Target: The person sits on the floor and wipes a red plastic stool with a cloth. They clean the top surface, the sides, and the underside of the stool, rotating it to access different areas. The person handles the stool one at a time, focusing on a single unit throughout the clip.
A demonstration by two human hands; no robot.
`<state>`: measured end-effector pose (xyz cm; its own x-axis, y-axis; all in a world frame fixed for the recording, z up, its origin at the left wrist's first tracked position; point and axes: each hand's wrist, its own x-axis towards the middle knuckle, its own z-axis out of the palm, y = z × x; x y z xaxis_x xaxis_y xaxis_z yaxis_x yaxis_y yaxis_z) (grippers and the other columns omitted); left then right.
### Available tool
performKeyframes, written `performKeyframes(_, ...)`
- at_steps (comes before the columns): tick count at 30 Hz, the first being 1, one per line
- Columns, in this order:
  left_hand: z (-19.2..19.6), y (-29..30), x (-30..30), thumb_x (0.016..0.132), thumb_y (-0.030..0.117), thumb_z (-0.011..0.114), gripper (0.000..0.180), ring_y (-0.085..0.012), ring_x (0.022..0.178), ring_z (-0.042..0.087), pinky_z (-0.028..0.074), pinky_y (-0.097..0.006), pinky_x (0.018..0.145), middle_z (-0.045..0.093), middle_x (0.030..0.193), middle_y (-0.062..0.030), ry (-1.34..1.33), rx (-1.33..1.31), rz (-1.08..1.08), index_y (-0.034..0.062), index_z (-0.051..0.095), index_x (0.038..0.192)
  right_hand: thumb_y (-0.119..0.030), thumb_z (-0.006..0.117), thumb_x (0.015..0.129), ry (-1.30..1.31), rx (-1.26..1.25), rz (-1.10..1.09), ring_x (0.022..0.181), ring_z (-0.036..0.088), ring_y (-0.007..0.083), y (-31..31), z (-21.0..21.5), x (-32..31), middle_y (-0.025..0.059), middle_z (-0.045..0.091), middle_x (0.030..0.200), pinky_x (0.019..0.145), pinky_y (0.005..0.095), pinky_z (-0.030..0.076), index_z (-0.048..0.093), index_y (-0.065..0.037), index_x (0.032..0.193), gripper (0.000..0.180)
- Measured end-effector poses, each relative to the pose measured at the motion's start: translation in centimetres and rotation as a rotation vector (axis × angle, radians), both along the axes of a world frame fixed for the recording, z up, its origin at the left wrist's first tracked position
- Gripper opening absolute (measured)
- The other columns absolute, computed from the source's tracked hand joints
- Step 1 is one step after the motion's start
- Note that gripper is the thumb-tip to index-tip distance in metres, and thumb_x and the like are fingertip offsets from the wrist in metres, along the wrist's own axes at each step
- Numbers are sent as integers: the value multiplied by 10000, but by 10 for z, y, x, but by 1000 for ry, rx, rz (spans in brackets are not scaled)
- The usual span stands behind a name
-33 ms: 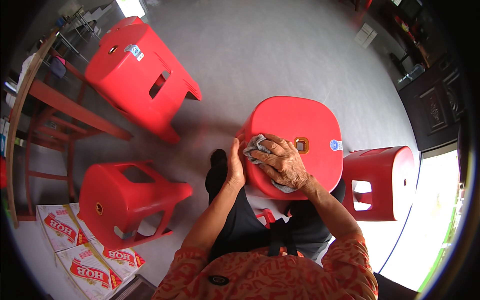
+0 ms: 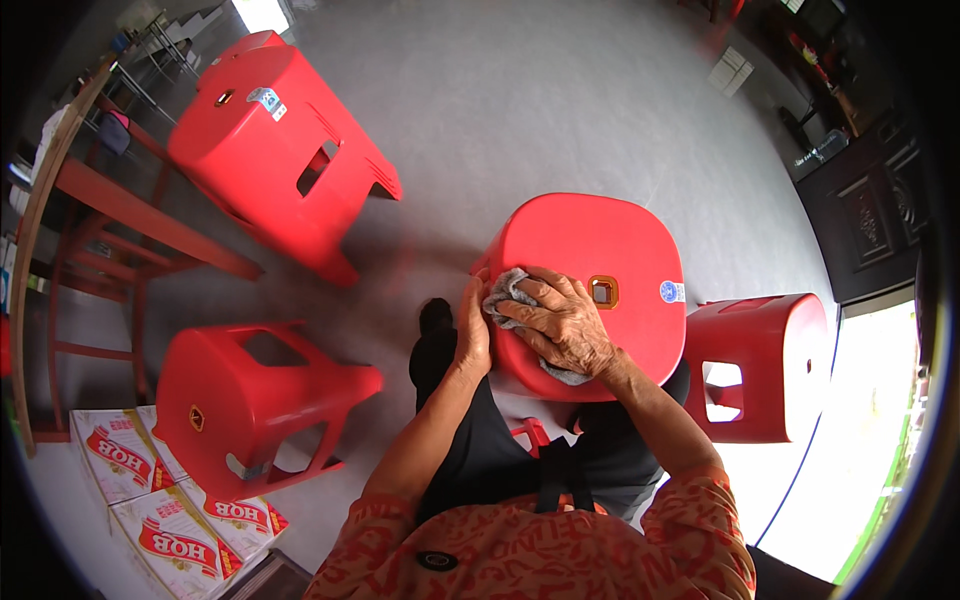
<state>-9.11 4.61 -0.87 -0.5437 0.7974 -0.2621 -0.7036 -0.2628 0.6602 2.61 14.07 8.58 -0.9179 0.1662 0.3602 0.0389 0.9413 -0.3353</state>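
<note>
A red plastic stool (image 2: pixel 585 235) stands upright before my knees, its seat with rounded corners and a gold-rimmed hole in the middle. On the near left part of the seat, my right hand (image 2: pixel 570 325) presses down a crumpled grey cloth (image 2: pixel 508 297), its fingers curled over it. Part of the cloth sticks out under the palm toward the near edge. My left hand (image 2: pixel 474 330) lies against the stool's left side, fingers straight and pointing away from me; it holds nothing.
Stacked red stools (image 2: pixel 270 150) lie tipped at the far left. Another stool (image 2: pixel 235 410) lies at the near left beside printed cartons (image 2: pixel 165 535). A further red stool (image 2: pixel 750 368) is at the right, near a dark door (image 2: pixel 870 215). A wooden table (image 2: pixel 45 230) edges the left.
My right hand and the cloth have shifted very slightly to the left on the seat. My left hand stays at the stool's side.
</note>
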Motion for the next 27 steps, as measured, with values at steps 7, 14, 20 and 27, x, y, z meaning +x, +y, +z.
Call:
performKeyframes(7, -17, 3, -1, 1003, 476, 363, 513, -174, 1084, 546, 422, -320, 960, 598, 1168, -86, -86, -154, -2, 113, 473, 1349, -217, 632, 779, 72, 162, -119, 1112, 520, 295, 48, -21, -69, 57, 587, 1164, 888, 447, 430, 697, -230, 1012, 242)
performKeyframes(14, 11, 1, -2, 974, 582, 332, 627, -276, 1249, 472, 376, -414, 1047, 495, 1363, -160, -207, -43, -2, 106, 381, 1379, -238, 643, 780, 153, 144, -383, 1098, 541, 288, 77, -31, -92, 67, 609, 1116, 893, 445, 424, 711, -218, 984, 216)
performKeyframes(20, -6, 3, -7, 935, 652, 346, 679, -234, 1158, 521, 415, -379, 981, 567, 1232, -113, -203, -9, 93, 89, 472, 1293, -183, 680, 690, 93, 60, -74, 1132, 527, 288, 18, -22, -58, 64, 580, 1154, 878, 454, 426, 713, -208, 954, 268)
performKeyframes(27, -3, 0, -11, 944, 625, 369, 659, -282, 1056, 576, 488, -397, 902, 599, 1147, -136, -267, 32, 4, 43, 495, 1228, -207, 716, 690, 47, -7, 59, 1186, 493, 259, -42, -14, 16, 30, 536, 1209, 941, 454, 421, 701, -206, 933, 243)
